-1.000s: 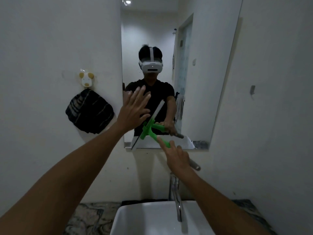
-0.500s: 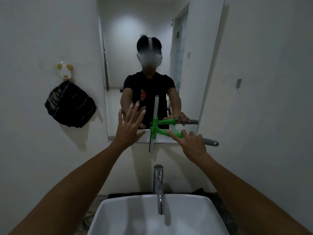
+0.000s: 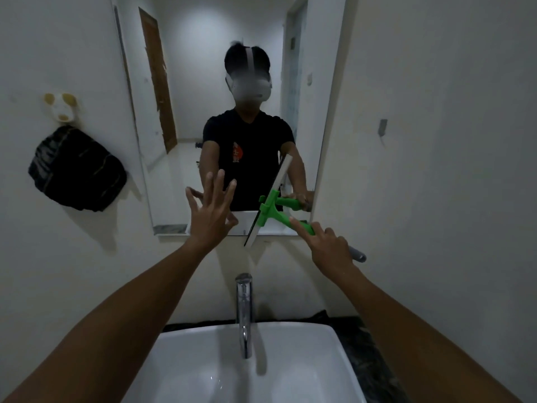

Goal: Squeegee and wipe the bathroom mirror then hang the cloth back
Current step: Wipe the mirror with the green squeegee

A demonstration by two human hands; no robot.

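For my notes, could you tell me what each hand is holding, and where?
The right hand grips the squeegee by its green handle; the left hand is open, holding nothing.

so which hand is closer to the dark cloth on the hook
Left. The left hand, fingers spread, is at the mirror's lower edge, to the right of the dark cloth. The right hand grips the green squeegee farther right.
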